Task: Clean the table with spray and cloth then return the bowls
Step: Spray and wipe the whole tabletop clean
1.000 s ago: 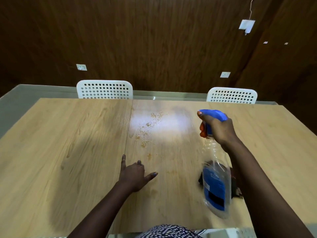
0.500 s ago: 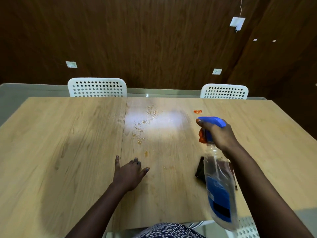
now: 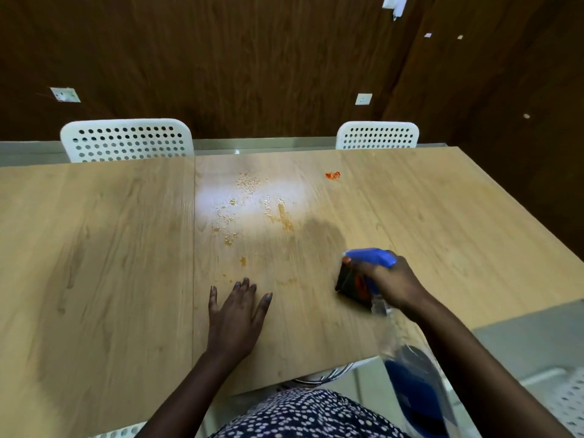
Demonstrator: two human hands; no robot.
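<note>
While the right hand [image 3: 387, 281] gripped the blue head of the spray bottle [image 3: 410, 396], fingers curled round the neck and a forefinger lying along the top, the left hand [image 3: 235, 314] rested flat on the table [image 3: 94, 248] with its fingers spread. From the right hand, the bottle's long axis ran back toward five o'clock, its body hanging past the near table edge, while the nozzle pointed toward eleven o'clock at the mess. A dark object [image 3: 349, 284], possibly the cloth, lay under the nozzle, just beside the right hand; what it was could not be told for sure. Out at twelve o'clock from the left hand lay scattered crumbs and wet yellowish smears [image 3: 252, 210], and farther off at one o'clock a small red stain [image 3: 332, 175]. Judging by this, spraying was under way; wiping was all left to do, and no bowls were in sight to return. Two white chairs [image 3: 126, 140] stood beyond the far edge.
</note>
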